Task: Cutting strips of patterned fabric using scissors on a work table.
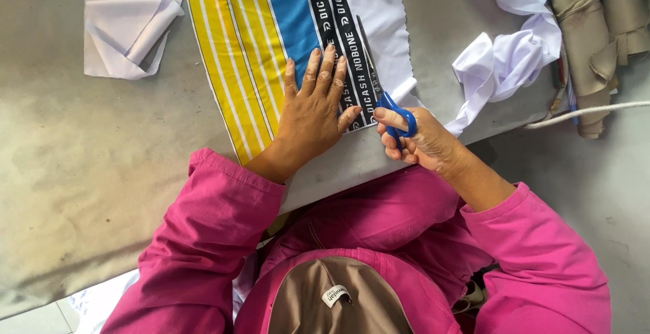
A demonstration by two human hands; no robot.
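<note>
A printed cloth with yellow and white stripes, a blue band and a black lettered band lies on the table. My left hand presses flat on it, fingers spread over the blue and black bands. My right hand grips blue-handled scissors. Their blades point away from me along the white edge of the cloth, just right of the black band.
A folded white cloth piece lies at the far left. Crumpled white fabric strips lie at the right, beside beige fabric rolls. A white cord runs off the table's right edge. The table surface is grey-beige.
</note>
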